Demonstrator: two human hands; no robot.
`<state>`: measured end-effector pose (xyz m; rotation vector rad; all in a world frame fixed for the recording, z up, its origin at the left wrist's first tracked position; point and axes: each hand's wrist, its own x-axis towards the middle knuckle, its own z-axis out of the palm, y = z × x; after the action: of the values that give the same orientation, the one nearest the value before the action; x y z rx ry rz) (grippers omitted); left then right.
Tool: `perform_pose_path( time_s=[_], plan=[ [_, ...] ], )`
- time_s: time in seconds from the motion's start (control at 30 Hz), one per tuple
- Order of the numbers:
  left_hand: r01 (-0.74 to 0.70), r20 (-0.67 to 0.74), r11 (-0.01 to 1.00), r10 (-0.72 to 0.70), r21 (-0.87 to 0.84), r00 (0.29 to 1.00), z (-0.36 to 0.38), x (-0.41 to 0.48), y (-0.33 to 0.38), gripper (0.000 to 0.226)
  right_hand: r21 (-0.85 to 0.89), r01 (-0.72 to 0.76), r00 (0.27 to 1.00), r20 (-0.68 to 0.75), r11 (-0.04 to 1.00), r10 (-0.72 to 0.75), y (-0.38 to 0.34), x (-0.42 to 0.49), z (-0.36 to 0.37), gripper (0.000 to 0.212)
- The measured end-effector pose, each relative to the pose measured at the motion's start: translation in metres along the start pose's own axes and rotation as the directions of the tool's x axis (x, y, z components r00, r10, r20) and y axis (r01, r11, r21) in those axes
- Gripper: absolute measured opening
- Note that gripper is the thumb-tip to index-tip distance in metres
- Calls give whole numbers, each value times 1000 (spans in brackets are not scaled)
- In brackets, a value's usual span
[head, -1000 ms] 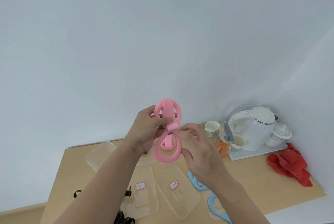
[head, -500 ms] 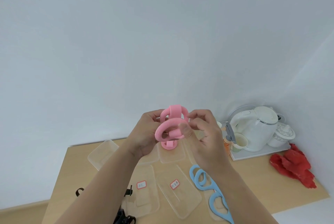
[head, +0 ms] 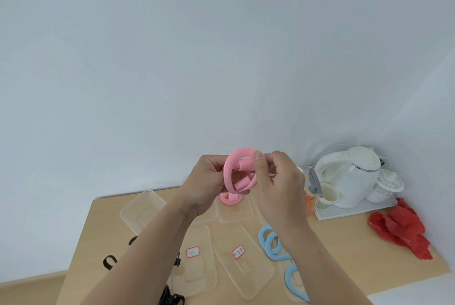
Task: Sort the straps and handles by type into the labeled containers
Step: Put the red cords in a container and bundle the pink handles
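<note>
Left hand [head: 204, 181] and right hand [head: 280, 189] are seen bare. Behind them, left forearm [head: 147, 243] and right forearm [head: 315, 250] are shown bare to the frame edge. Short plain thumbnail [head: 258, 155] noted on right hand.

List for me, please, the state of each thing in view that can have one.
pink strap, folded into loops, held up off the table.
left hand, grips the pink strap.
right hand, pinches the pink strap.
blue strap, lying curled on the table.
labeled containers, open-topped.
kettle, lid down.
red cloth, crumpled.
</note>
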<state>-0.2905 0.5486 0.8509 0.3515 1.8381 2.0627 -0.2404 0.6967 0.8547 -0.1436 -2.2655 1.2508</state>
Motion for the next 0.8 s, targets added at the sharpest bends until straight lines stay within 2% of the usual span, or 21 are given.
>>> perform_pose_path(
  time_s=[0.13,0.33,0.47,0.53,0.63,0.8],
  plan=[
    [-66,-43,997,68,37,997,-1,0,-5,26,77,-177,983,70,981,172,-5,4,-5,32],
    [-116,-33,990,119,81,992,-4,-1,-9,24,2,-139,989,58,990,139,-5,4,-7,37],
    [-108,1,994,109,25,994,-2,-4,-10,24,111,-266,959,129,958,251,0,10,-7,50],
    [-114,19,993,114,9,993,-1,-5,-10,23,240,-377,923,173,895,343,-4,11,-10,51],
    [-115,19,993,115,-3,993,0,-5,-12,26,450,-559,829,302,696,471,-8,13,-16,40],
    [-105,11,994,105,-26,994,1,-5,-15,35,530,-734,674,492,425,551,-3,19,-17,14]
  ],
)
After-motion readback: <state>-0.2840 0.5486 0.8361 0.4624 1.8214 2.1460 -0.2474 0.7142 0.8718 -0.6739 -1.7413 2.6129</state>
